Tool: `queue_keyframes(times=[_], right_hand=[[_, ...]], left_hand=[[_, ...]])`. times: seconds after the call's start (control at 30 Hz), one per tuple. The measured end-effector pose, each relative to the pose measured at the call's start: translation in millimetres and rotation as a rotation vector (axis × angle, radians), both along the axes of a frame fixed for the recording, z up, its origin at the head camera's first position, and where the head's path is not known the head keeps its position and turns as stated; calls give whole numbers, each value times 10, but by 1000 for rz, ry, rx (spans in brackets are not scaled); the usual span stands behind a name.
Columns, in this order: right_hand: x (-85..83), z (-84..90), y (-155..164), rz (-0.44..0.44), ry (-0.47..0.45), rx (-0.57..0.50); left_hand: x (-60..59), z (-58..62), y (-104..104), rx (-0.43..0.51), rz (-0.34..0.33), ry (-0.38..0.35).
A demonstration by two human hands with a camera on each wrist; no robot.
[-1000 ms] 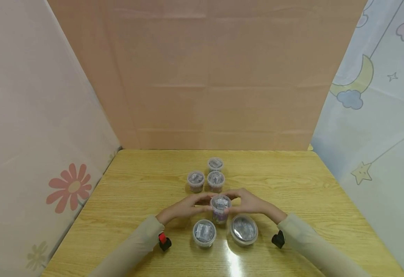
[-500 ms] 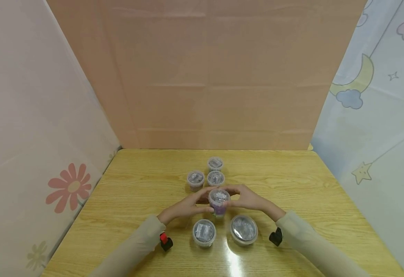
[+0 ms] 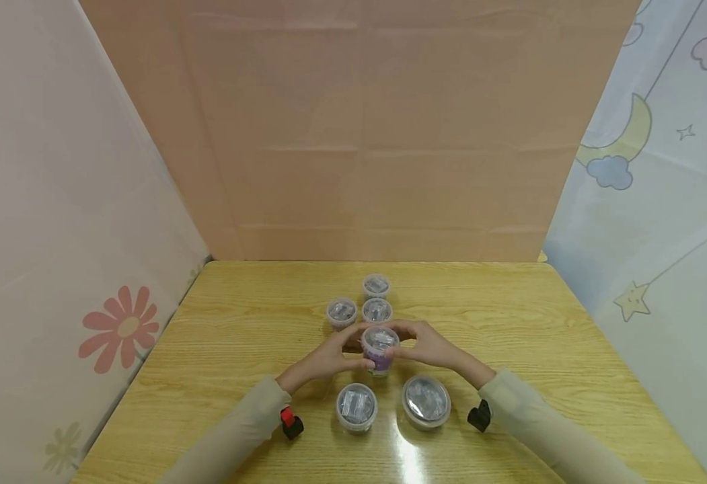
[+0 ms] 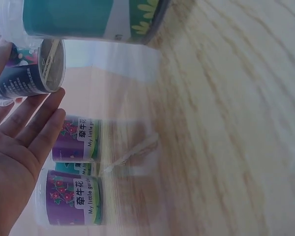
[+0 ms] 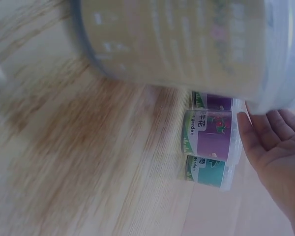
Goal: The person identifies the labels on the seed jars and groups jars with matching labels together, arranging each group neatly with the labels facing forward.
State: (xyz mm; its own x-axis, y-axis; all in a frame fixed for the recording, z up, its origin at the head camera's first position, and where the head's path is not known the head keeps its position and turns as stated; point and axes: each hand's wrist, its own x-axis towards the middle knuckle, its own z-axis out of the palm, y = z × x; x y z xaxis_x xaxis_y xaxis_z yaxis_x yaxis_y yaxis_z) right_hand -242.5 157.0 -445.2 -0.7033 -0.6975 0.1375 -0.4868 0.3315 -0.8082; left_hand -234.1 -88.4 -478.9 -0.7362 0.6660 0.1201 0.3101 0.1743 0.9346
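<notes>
Both hands hold one small clear lidded cup with a purple label [image 3: 380,349] between them, at the middle of the wooden table [image 3: 238,323]. My left hand [image 3: 335,355] wraps its left side, thumb near and fingers far. My right hand [image 3: 424,344] wraps the right side. In the left wrist view the fingers [image 4: 34,123] lie against the held cup [image 4: 29,71]. The right wrist view shows my right palm [image 5: 275,157] beside a purple-labelled cup [image 5: 211,135], with only the hand's edge visible.
Three similar small cups [image 3: 377,310] stand close behind the held one. Nearer me sit another small cup [image 3: 356,407] and a wider lidded tub [image 3: 426,401]. Cloth screens close the table on three sides. A teal-labelled cup [image 4: 88,19] shows in the left wrist view.
Both hands have carried the purple-labelled cup away from me, from beside the two near tubs to just in front of the three far cups.
</notes>
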Motion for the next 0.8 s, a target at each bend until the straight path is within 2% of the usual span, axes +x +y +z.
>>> queue_keyframes(times=[0.1, 0.17, 0.37, 0.53, 0.63, 0.8], right_hand=[[45, 103, -11, 46, -20, -32], [66, 168, -9, 87, -41, -63], [42, 117, 19, 168, -82, -132], [46, 79, 27, 166, -109, -147], [54, 79, 27, 153, -104, -152], [72, 102, 14, 93, -84, -143]], left_hand=[[6, 1, 1, 5, 16, -1], [-14, -53, -4, 0, 31, -3], [24, 30, -23, 30, 23, -46], [70, 110, -35, 69, -23, -63], [42, 46, -39, 79, -34, -67], [-20, -51, -45, 62, 7, -51]])
